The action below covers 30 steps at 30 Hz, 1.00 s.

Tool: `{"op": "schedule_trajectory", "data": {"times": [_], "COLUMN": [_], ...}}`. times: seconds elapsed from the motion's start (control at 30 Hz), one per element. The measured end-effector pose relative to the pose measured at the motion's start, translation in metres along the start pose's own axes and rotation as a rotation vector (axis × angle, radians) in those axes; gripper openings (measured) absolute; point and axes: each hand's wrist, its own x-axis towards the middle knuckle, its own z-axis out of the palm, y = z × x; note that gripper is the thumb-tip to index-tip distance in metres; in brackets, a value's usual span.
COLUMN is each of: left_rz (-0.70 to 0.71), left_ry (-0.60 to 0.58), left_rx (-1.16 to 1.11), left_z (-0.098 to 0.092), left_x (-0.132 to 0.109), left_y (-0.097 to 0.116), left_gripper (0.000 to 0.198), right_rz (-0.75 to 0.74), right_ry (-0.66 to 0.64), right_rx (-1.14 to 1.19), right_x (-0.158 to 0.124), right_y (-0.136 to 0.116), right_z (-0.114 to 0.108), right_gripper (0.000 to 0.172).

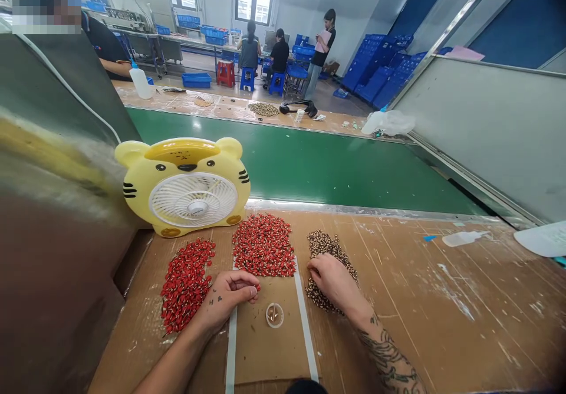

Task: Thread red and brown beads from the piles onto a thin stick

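Note:
My left hand (234, 294) is closed in a pinch on a small red piece (257, 287), just in front of the middle pile. My right hand (329, 273) reaches into a pile of small dark and gold beads (327, 243); its fingertips are together, and what they hold is hidden. Two heaps of little red pieces with dark and pale ends lie here: a left heap (186, 288) beside my left forearm and a middle heap (264, 246). Between my hands a small round clear cup (275, 315) stands on a taped cardboard sheet (269, 355), with something brownish inside.
A yellow animal-faced fan (132, 173) stands behind the left heap. Beyond runs a green conveyor belt (318, 164). A squeeze bottle (462, 239) lies at the right, near a larger white bottle (542, 237). A metal panel (53, 217) borders the left. Several people are across the room.

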Motion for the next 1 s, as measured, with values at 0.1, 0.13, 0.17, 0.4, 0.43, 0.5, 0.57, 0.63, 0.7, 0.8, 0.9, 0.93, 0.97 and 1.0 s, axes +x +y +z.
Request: {"op": "schedule_trajectory", "data": {"times": [0.1,0.13,0.17,0.4,0.43,0.5,0.57,0.63,0.7,0.8,0.9,0.93,0.97,1.0], "left_rz": [0.003,0.003,0.004,0.053,0.063,0.098,0.154,0.222,0.285,0.355,0.408,0.422,0.435,0.447], "left_ry": [-0.002,0.001,0.003,0.073,0.086,0.104,0.115,0.119,0.114,0.095,0.074,0.069,0.067,0.065], "left_rx": [-0.005,-0.007,-0.011,-0.029,-0.022,0.004,0.041,0.077,0.101,0.13,0.164,0.174,0.185,0.198], "left_z": [0.001,0.001,0.002,0.004,0.003,0.003,0.003,0.004,0.005,0.007,0.006,0.006,0.006,0.006], "left_x": [0.0,0.0,0.0,-0.001,-0.001,-0.002,-0.003,-0.005,-0.007,-0.008,-0.008,-0.009,-0.009,-0.009], "left_y": [0.0,0.0,0.001,0.0,-0.001,-0.001,0.001,0.004,0.009,0.012,0.012,0.012,0.011,0.011], "left_gripper": [0.018,0.019,0.019,0.021,0.02,0.019,0.017,0.016,0.015,0.013,0.01,0.009,0.009,0.008], "right_rz": [-0.007,-0.018,-0.036,-0.093,-0.08,-0.058,-0.043,-0.014,0.019,0.033,0.026,0.026,0.028,0.03], "right_ry": [0.005,0.006,0.005,0.054,0.07,0.104,0.146,0.179,0.183,0.17,0.167,0.166,0.167,0.166], "right_rx": [0.023,0.042,0.078,0.56,0.628,0.758,0.869,0.95,0.994,1.0,0.981,0.98,0.982,0.987], "right_x": [0.0,-0.001,-0.003,-0.016,-0.016,-0.013,-0.009,-0.004,-0.001,0.001,0.002,0.002,0.002,0.002], "right_y": [0.0,0.0,-0.002,-0.04,-0.049,-0.066,-0.081,-0.092,-0.1,-0.107,-0.11,-0.111,-0.112,-0.113], "right_z": [-0.004,-0.007,-0.009,-0.017,-0.014,-0.007,0.002,0.011,0.017,0.021,0.021,0.022,0.022,0.023], "right_gripper": [0.024,0.024,0.024,0.02,0.018,0.016,0.013,0.011,0.011,0.011,0.009,0.009,0.009,0.009]}}
